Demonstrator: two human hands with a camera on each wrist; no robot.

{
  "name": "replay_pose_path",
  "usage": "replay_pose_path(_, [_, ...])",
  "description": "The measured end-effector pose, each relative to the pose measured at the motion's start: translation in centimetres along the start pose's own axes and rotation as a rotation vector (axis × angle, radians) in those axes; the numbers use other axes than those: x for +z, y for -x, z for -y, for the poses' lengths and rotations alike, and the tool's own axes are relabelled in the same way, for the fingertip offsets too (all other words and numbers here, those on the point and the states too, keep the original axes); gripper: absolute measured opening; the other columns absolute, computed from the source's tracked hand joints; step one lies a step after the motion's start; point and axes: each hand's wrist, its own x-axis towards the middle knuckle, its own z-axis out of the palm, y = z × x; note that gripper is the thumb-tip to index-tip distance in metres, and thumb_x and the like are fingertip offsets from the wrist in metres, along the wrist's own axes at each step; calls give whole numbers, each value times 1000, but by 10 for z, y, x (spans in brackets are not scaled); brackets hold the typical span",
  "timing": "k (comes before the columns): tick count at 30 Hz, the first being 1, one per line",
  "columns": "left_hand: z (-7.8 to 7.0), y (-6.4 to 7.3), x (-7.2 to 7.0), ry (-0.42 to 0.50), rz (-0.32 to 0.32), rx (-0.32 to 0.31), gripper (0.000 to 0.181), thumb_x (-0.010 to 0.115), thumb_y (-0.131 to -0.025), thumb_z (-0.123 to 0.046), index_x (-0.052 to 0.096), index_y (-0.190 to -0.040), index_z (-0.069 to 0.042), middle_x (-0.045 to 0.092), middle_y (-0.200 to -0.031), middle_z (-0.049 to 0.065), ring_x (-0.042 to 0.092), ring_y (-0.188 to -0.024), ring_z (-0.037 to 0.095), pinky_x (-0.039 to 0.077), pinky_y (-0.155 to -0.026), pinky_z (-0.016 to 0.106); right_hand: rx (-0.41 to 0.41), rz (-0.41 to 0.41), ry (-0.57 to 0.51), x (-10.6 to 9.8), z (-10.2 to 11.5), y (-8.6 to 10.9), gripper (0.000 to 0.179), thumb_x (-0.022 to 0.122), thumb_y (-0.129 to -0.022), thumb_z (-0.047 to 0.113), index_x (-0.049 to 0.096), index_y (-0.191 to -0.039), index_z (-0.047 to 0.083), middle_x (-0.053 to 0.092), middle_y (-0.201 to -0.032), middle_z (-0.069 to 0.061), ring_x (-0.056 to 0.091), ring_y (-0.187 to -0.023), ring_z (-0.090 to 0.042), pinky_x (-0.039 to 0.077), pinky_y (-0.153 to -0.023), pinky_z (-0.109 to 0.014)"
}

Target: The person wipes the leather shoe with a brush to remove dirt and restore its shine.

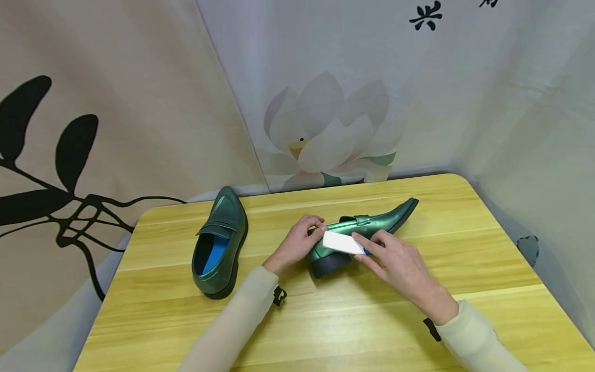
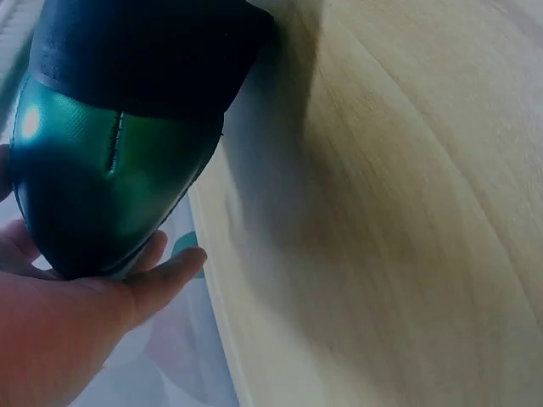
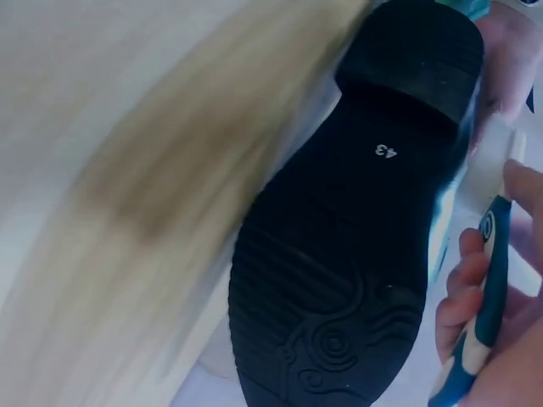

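A green loafer (image 1: pixel 386 222) is held tilted over the table, toe toward the right. My left hand (image 1: pixel 297 245) grips it at the heel end; in the left wrist view the rounded green heel (image 2: pixel 119 182) lies against the hand. My right hand (image 1: pixel 402 266) holds a brush (image 1: pixel 343 242) with a white head and a blue and white handle (image 3: pixel 490 292). The brush head is at the shoe's near side, toward the heel; whether the bristles touch is hard to tell. The right wrist view shows the black sole (image 3: pixel 356 229), marked 43.
The matching green loafer (image 1: pixel 225 258) stands upright on the left of the wooden table (image 1: pixel 288 330), toe pointing away, its blue insole showing. A printed curtain (image 1: pixel 325 62) hangs behind the table's back edge.
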Motion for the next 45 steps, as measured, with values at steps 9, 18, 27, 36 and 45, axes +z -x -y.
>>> replay_pose_path(9, [-1, -1, 1, 4, -1, -1, 24, 52, -110, -26, 66, -104, -7, 56, -143, 14, 50, -136, 35, 39, -113, 53, 116, -29, 116, -20, -22, 14, 64, 34, -108, 59, 72, -134, 15, 59, -90, -6, 43, -65, -13, 34, -49, -25])
replay_pose_path(18, [-5, 0, 5, 15, 10, -12, 21, 54, -109, -25, 65, -102, -8, 57, -143, 14, 49, -138, 35, 36, -116, 54, 151, -37, 143, -25, -23, 18, 64, 36, -107, 60, 72, -133, 15, 59, -90, -7, 42, -62, -13, 33, -46, -25])
replay_pose_path(27, [-7, 2, 4, 38, -2, -14, 20, 55, -109, -25, 65, -102, -9, 56, -144, 13, 48, -139, 35, 35, -116, 54, 152, -25, 135, -22, -20, 19, 50, 52, -107, 51, 72, -134, 15, 59, -91, -7, 44, -63, -14, 33, -47, -25])
replay_pose_path(36, [-9, 1, -1, 40, -27, 8, 19, 57, -108, -23, 66, -101, -7, 56, -143, 12, 48, -138, 33, 34, -116, 53, 262, -59, 172, -38, -30, 18, 42, 72, -97, 34, 72, -134, 14, 61, -92, -10, 44, -58, -15, 31, -43, -27])
replay_pose_path(45, [-14, -3, 1, 12, -42, 13, 18, 60, -106, -21, 69, -98, -6, 58, -140, 14, 50, -136, 35, 34, -116, 53, -32, -3, 73, -11, -12, 0, 52, 43, -108, 54, 72, -135, 20, 64, -98, -6, 60, -84, -25, 46, -66, -40])
